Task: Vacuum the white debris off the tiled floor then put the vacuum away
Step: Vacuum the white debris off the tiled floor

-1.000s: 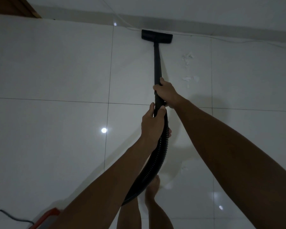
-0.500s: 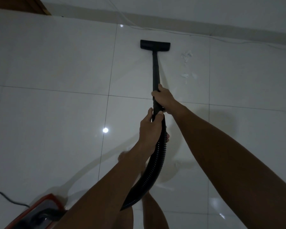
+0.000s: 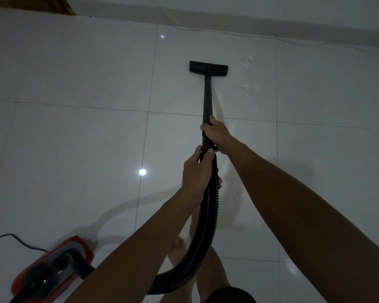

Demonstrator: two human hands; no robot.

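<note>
A black vacuum wand (image 3: 206, 99) stretches away from me to a flat black floor nozzle (image 3: 208, 67) resting on the white tiled floor (image 3: 74, 138). My right hand (image 3: 217, 134) grips the wand's lower end. Just below it, my left hand (image 3: 197, 171) grips the top of the ribbed black hose (image 3: 208, 217). White debris (image 3: 247, 62) lies to the right of the nozzle, with more white scraps (image 3: 248, 86) beside the wand. The hose curves down and left to the red vacuum body (image 3: 53, 267) at the bottom left.
A black power cord (image 3: 15, 239) trails left from the vacuum body. A thin white cable (image 3: 293, 41) runs along the far wall's base. A brown wooden corner (image 3: 53, 5) shows at the top left. My bare legs and feet (image 3: 184, 246) stand under the hose.
The nozzle has been drawn back from the far wall towards me. My view has shifted back, and the red vacuum body has come into sight at the bottom left.
</note>
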